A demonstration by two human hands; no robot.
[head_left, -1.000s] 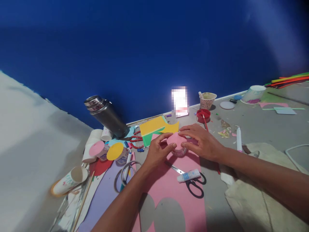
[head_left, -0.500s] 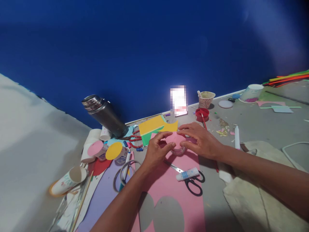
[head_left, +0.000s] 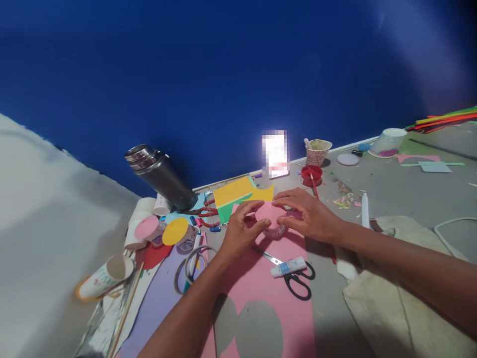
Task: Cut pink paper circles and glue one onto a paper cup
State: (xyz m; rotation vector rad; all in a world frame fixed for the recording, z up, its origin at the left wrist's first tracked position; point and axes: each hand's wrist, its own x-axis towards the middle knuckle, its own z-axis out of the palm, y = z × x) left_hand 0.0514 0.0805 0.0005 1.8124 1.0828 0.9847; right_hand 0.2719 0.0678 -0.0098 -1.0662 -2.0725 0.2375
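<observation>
Two hands on one small cup, and almost nothing has moved over the last second. My left hand (head_left: 240, 231) and right hand (head_left: 311, 215) stay closed in from either side on the pink paper disc (head_left: 269, 213) that sits on the mouth of the little cup (head_left: 275, 229), fingertips pressing around its edge. Cup rests between the hands on the pink sheet (head_left: 261, 293) spread over the tabletop (head_left: 402, 191). Only shift I can make out: the whole view has drifted slightly, and the fingers have crept a touch tighter round the disc rim. My read is that the disc is being held down to seat on the cup, so this stillness is the pressing step, not a stall.

Just nearer me than the right hand: glue tube (head_left: 288, 267) lying across black scissors (head_left: 298, 283). Beyond the left hand, two cups already capped, one pink (head_left: 148, 227), one yellow (head_left: 175, 231). Steel flask (head_left: 158, 175) farther out on that side.
</observation>
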